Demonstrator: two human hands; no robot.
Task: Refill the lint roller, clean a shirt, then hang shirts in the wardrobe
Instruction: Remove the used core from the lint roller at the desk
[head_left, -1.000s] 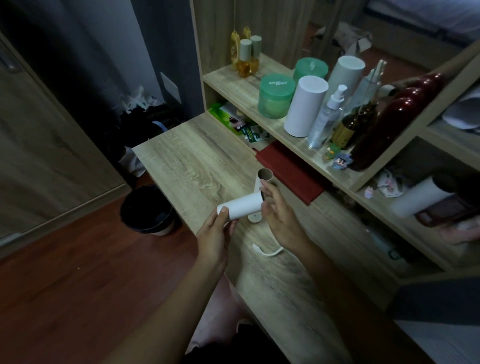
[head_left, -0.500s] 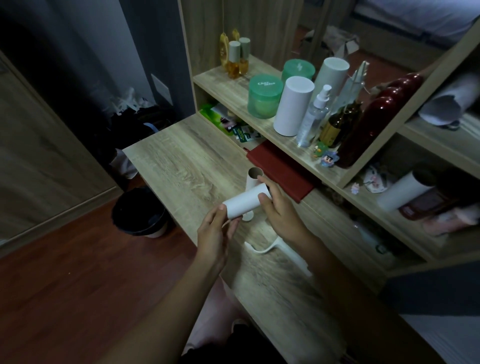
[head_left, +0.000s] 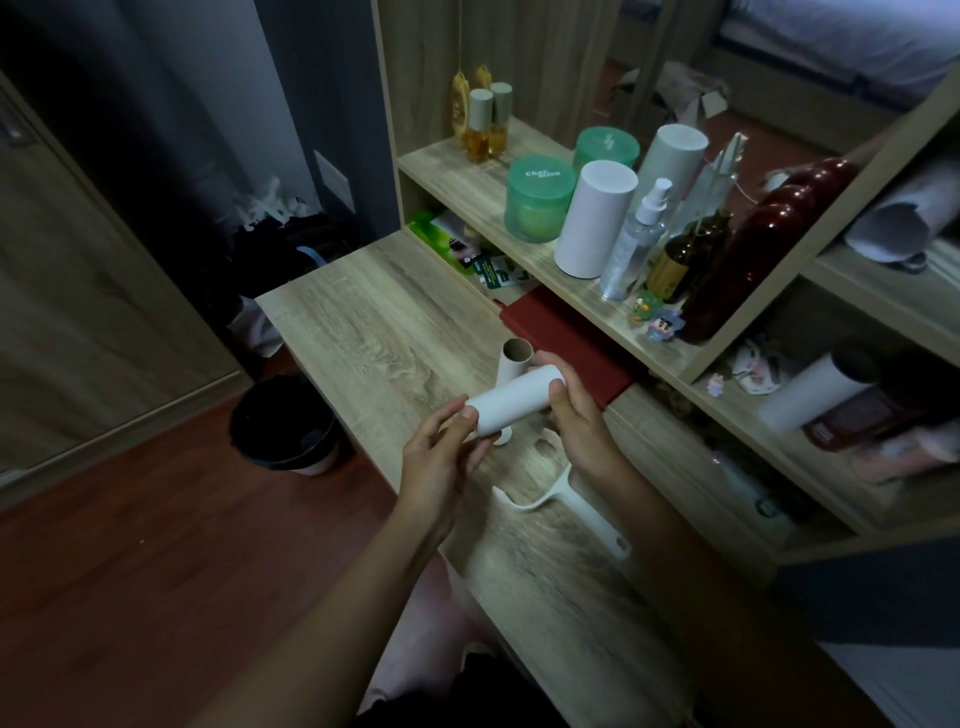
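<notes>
While I look down through the head camera, the items read as follows.

Item one: white refill roll (head_left: 511, 400), held lying sideways above the counter (head_left: 374, 332), clamped between my two hands. My left hand (head_left: 441, 457) pinches its near end with fingers and thumb; my right hand (head_left: 576, 421) grips its far end, thumb against the end cap.

Item two: bare cardboard core (head_left: 514, 358), standing upright on the counter just behind the refill roll, its open top showing.

Item three: white lint roller handle (head_left: 566, 504), lying flat on the counter below my right wrist, its curved arm pointing toward my left forearm.

Item four: red cloth-like pad (head_left: 561, 343), lying on the counter at the foot of the shelf (head_left: 467, 176), just beyond my right hand.

Item five, on the shelf: two green lidded jars (head_left: 540, 197), a white cylinder (head_left: 595, 218) in front of a second pale one, a clear spray bottle (head_left: 636, 244), a brown bottle (head_left: 675, 260), dark red bottles (head_left: 748, 260), small amber bottles (head_left: 480, 127) at the far end, and small figurines (head_left: 657, 319) near the front edge.

Item six: green packets (head_left: 457, 249) in the cubby under the shelf.

Item seven: black waste bin (head_left: 283, 426) on the red-brown floor (head_left: 130, 571), beside the counter's left edge.
</notes>
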